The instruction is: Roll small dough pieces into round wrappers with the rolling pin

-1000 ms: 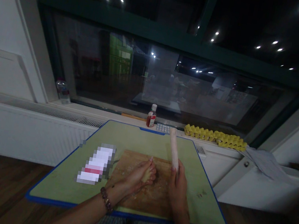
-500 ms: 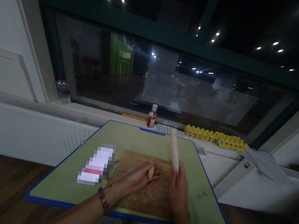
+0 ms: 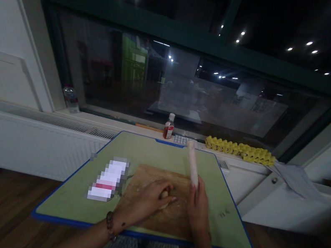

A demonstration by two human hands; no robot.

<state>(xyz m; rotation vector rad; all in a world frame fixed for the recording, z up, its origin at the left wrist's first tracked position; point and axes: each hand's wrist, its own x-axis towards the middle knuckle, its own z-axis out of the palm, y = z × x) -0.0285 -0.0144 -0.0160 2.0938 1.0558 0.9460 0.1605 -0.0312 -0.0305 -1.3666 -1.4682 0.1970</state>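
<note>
The left hand (image 3: 151, 196), with a beaded bracelet (image 3: 109, 225) on its wrist, curls its fingers around a small pale lump (image 3: 165, 194) over a wooden board (image 3: 181, 211). The right hand (image 3: 199, 201) grips a pale rod (image 3: 192, 160) by its near end, the far end tilted up and away. The board lies on a green, blue-edged surface (image 3: 148, 148), a pixelated bright rectangle (image 3: 109, 179) to its left. Beyond, beneath a dark window (image 3: 119, 99), stand a small red-labelled bottle (image 3: 169, 129) and, to its right, a yellow egg carton (image 3: 240, 151).
</note>
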